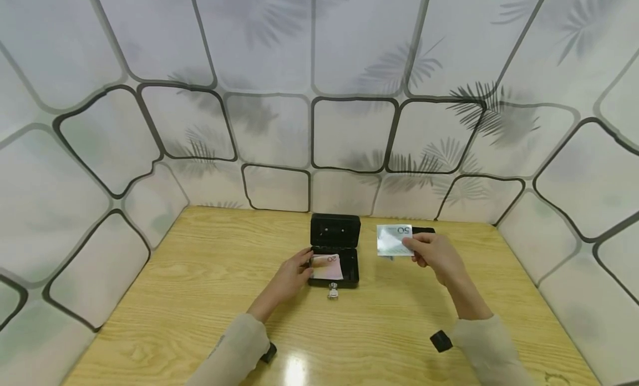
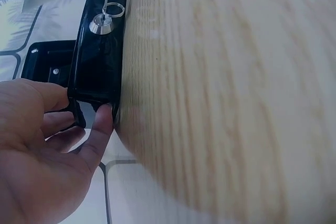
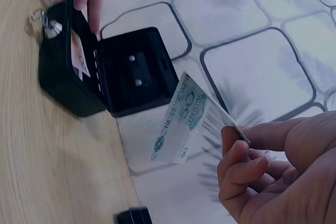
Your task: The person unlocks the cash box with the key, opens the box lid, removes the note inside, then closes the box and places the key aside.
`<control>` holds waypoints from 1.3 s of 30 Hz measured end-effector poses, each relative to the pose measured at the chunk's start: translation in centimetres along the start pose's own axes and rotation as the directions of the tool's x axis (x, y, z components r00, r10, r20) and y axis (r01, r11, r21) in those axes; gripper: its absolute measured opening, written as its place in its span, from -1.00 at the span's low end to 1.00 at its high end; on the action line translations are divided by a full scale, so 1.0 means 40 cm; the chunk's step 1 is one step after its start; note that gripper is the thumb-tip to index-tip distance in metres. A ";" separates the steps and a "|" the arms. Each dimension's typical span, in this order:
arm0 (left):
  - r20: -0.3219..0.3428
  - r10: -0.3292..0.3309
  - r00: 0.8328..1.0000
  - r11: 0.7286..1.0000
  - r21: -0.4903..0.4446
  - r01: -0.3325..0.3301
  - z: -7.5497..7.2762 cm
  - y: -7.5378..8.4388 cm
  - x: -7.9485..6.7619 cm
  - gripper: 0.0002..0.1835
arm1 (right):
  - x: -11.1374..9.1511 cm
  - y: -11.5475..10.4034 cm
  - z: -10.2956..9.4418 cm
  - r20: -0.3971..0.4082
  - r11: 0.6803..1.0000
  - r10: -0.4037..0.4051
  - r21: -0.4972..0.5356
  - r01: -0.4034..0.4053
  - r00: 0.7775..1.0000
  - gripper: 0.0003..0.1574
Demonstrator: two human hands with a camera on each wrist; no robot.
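A small black cash box (image 1: 351, 270) stands on the table with its lid (image 1: 335, 232) raised toward the back wall. Inside lies a pinkish 20 banknote (image 1: 327, 268), over the left part of the box. My left hand (image 1: 293, 275) grips the box's left side, thumb and fingers at its wall. From the front lock hangs a key on a ring (image 2: 111, 10). To the right of the box, my right hand (image 1: 438, 257) pinches a green 50 banknote (image 3: 184, 116) at one end between thumb and fingers. The note is held up off the table, slightly bent.
Behind my right hand lies a flat black object (image 1: 423, 229), partly covered by it. Pale patterned fabric walls (image 1: 349, 133) enclose the wooden table (image 1: 214, 264) at the back and both sides. Small black blocks (image 1: 441, 340) sit by both sleeves.
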State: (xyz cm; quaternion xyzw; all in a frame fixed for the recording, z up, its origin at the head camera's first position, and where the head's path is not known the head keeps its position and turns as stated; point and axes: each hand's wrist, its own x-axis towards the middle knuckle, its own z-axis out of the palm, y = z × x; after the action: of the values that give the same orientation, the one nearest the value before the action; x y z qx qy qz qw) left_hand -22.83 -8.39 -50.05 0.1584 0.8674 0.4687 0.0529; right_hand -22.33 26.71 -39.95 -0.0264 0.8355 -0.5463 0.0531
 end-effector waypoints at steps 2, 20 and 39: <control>0.002 -0.002 1.000 1.000 0.002 0.002 0.001 -0.001 0.000 -0.45 | -0.006 0.006 -0.017 -0.009 1.000 0.014 -0.022 -0.014 1.000 -0.62; -0.004 -0.017 1.000 1.000 -0.002 0.017 0.005 0.003 -0.003 -0.45 | -0.020 0.091 -0.042 -0.006 0.992 0.103 -0.075 -0.103 0.995 -0.62; -0.008 -0.005 1.000 1.000 -0.002 0.005 0.002 0.006 -0.005 -0.45 | 0.009 0.163 0.039 -0.016 0.983 0.159 -0.092 -0.159 0.987 -0.68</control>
State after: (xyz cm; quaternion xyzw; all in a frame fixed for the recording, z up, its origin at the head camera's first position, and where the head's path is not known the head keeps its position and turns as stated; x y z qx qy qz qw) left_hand -22.58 -8.28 -49.91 0.1543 0.8675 0.4702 0.0508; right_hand -22.43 27.89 -46.57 0.0403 0.8596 -0.5011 0.0916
